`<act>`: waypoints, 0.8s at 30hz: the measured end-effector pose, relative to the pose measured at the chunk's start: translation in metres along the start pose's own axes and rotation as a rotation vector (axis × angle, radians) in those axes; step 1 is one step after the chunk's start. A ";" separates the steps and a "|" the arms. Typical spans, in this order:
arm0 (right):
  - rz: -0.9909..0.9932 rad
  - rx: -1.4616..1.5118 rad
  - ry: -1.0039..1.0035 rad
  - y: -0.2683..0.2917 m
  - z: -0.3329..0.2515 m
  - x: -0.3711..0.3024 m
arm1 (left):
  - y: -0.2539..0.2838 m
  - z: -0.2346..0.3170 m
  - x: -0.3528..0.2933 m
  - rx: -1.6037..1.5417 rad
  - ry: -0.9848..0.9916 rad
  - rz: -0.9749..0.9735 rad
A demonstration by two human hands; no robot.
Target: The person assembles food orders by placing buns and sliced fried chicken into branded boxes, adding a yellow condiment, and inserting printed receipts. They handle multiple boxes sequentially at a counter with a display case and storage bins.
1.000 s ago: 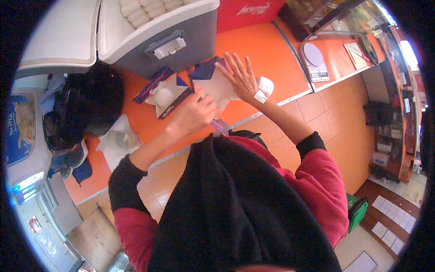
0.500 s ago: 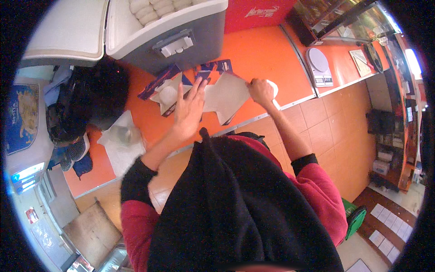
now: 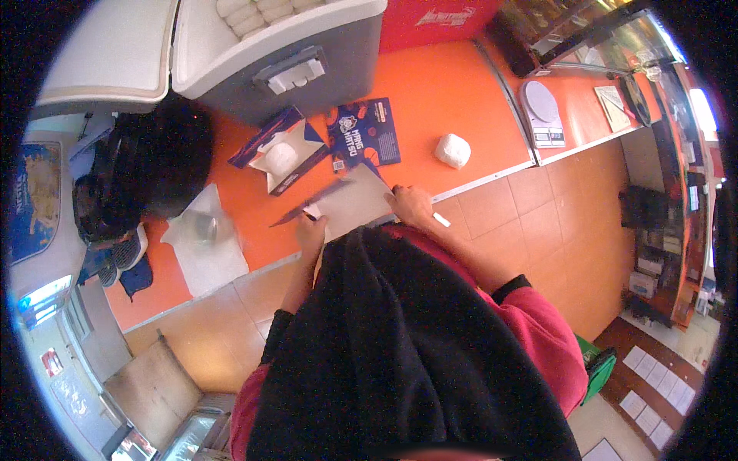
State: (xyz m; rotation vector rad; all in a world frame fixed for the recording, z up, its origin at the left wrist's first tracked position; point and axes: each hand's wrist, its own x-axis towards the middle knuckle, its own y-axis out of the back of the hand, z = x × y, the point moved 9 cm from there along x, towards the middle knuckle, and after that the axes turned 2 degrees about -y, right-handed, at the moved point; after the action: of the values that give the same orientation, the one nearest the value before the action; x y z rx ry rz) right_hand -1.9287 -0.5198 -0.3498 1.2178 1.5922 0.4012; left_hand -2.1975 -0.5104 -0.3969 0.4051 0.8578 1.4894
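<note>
Near the counter's front edge I hold an unfolded cardboard box (image 3: 355, 201), its pale inner side facing up and its outside dark purple. My left hand (image 3: 310, 230) is closed on its left side, and my right hand (image 3: 410, 204) grips its right edge. Just beyond lies a purple printed box (image 3: 367, 134), looking flat. To its left stands an open-topped purple box (image 3: 297, 170) with a white wrapped bundle (image 3: 280, 157) inside. Another white rounded bundle (image 3: 453, 150) rests on the orange counter, beyond my right hand and apart from it.
A grey cooler (image 3: 288, 77) with more white bundles (image 3: 257, 17) stands at the back. A kitchen scale (image 3: 542, 115) sits at the right. White paper (image 3: 219, 257) with a clear round container (image 3: 204, 228) on it lies left, beside a black bag (image 3: 165, 165).
Both hands have moved toward me with the cardboard box. My left hand went from spread fingers to a grip. The right-hand bundle and the flat printed box are now uncovered.
</note>
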 end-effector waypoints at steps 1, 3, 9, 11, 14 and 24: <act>-0.001 0.029 0.031 0.000 0.007 0.005 | -0.002 -0.008 -0.004 0.042 0.014 -0.012; 0.008 0.147 0.212 0.009 0.021 0.017 | 0.003 -0.016 -0.007 0.076 0.046 0.051; 0.245 -0.194 0.112 0.081 0.103 0.072 | 0.019 -0.012 0.007 0.027 -0.038 0.067; -0.025 -0.076 0.079 0.070 0.096 0.069 | 0.017 -0.022 0.010 0.036 0.080 -0.011; -0.554 0.628 0.322 0.024 -0.008 0.030 | 0.026 -0.013 0.011 0.080 0.042 0.060; -0.089 -0.082 0.375 -0.064 -0.154 0.053 | 0.021 -0.034 0.038 0.210 -0.030 0.206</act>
State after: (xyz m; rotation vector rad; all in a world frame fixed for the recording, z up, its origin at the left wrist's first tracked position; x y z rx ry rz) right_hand -2.0904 -0.4548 -0.3643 1.0457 1.9198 0.6605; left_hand -2.2412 -0.4809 -0.4131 0.6874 0.9758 1.5822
